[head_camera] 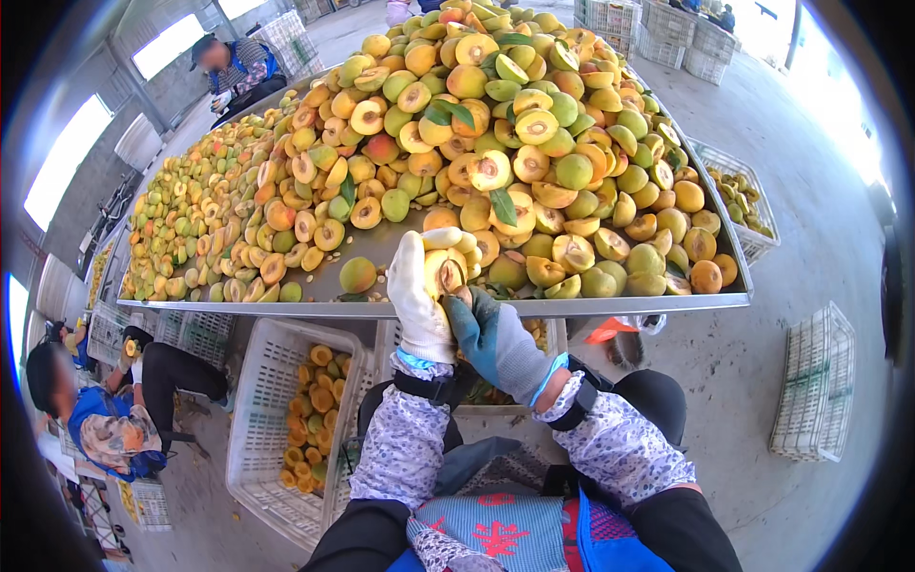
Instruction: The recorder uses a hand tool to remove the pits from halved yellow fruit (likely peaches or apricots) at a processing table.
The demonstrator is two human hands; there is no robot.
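My left hand [422, 293], in a white knitted glove, holds a halved apricot-like fruit [442, 273] with its cut face up, over the near edge of a metal table. My right hand [493, 339], in a grey and blue coated glove, meets it from the right. Its fingers pinch a small tool at the fruit's pit, with a thin curved metal loop showing; most of the tool is hidden. Beyond both hands lies a large heap of halved and whole fruit [532, 164], some with green leaves. A single greenish fruit [357, 274] rests left of my left hand.
The metal table's raised rim [643, 306] runs below the heap. A white plastic crate [250, 429] with halved fruit stands at lower left, another crate [815, 386] on the floor at right. One person [107, 422] sits at left, another [239, 71] at the far left corner.
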